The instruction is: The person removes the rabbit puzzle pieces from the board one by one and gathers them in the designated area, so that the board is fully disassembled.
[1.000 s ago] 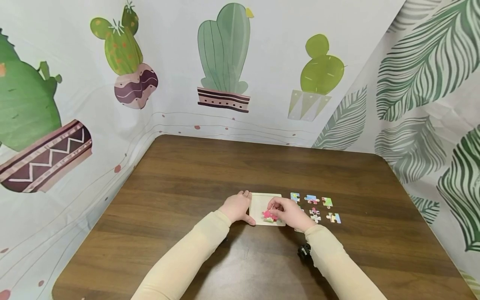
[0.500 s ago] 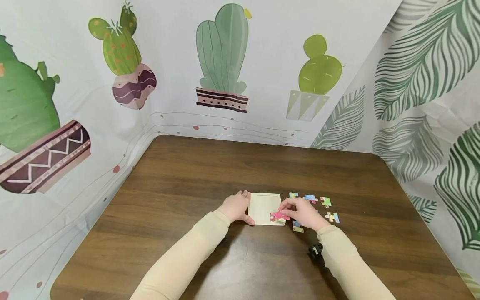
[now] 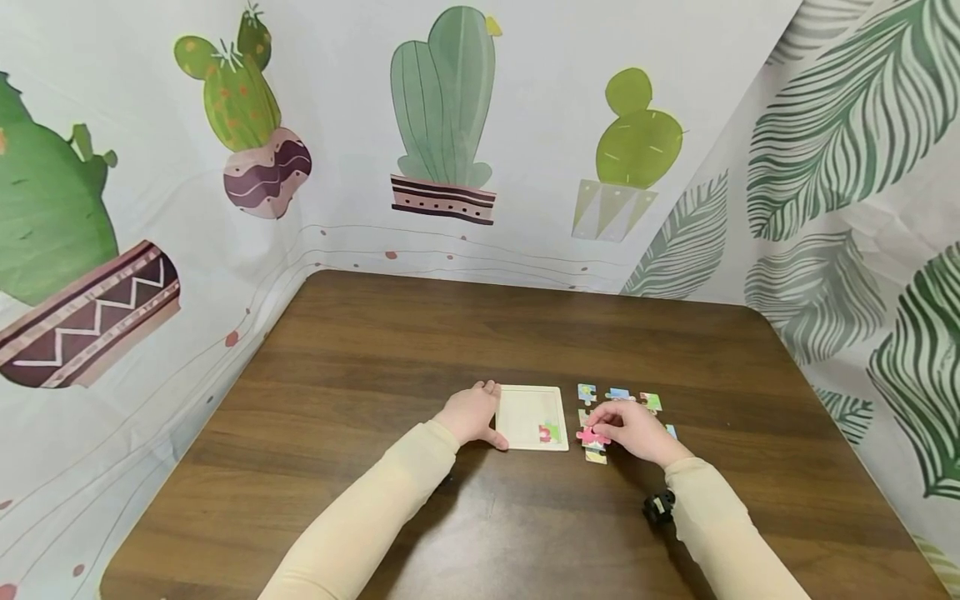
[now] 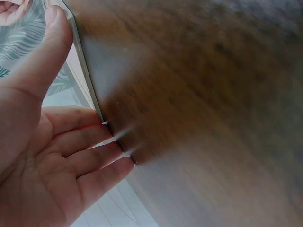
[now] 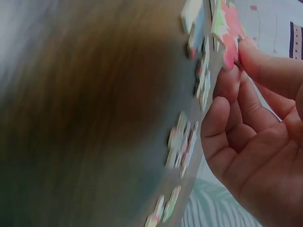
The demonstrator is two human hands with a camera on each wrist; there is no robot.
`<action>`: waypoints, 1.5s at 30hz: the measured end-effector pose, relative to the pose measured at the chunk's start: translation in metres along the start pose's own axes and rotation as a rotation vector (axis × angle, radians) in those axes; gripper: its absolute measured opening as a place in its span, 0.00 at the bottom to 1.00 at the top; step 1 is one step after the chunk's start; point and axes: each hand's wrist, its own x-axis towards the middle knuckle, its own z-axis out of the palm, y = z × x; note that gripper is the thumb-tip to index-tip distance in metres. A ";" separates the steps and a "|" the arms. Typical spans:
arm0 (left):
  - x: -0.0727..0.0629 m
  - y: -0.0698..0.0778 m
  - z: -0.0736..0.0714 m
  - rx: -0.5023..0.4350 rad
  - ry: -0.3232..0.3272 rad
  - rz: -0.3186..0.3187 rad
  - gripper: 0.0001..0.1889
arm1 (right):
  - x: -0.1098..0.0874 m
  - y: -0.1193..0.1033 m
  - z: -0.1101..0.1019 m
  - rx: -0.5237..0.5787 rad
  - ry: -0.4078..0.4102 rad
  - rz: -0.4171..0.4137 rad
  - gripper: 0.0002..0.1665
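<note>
A pale wooden puzzle tray (image 3: 519,412) lies on the table, a green-and-pink puzzle piece (image 3: 552,432) set in its near right corner. Along the tray's left side rests my left hand (image 3: 474,415), its fingers extended and its thumb at the near left corner. In the left wrist view, the fingertips (image 4: 124,163) reach down at the tabletop beside the tray edge. Between thumb and fingertips, my right hand (image 3: 636,430) pinches a pink puzzle piece (image 5: 230,30), just right of the tray. That piece overlaps a loose puzzle piece (image 3: 596,457) in the head view.
Several loose puzzle pieces lie right of the tray, among them a blue one (image 3: 587,392) and a green one (image 3: 651,402); some are partly hidden by the right hand. Brown wood tabletop (image 3: 420,333) surrounds them. A cactus-print cloth (image 3: 540,125) hangs behind the table.
My right hand has carried the pink puzzle piece rightward from above the tray to the loose pieces, uncovering the green-and-pink piece in the tray. The left hand keeps its place.
</note>
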 end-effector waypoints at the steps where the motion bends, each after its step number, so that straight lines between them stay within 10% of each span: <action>1: 0.000 0.000 0.000 0.000 0.002 0.001 0.56 | -0.001 0.002 -0.002 -0.004 0.005 0.000 0.04; 24: 0.002 0.001 0.000 -0.009 0.013 0.006 0.56 | -0.037 0.029 -0.026 -0.021 -0.106 0.076 0.02; 45: -0.003 -0.001 -0.001 -0.032 0.017 0.014 0.55 | -0.035 0.024 -0.018 -0.041 0.014 0.165 0.05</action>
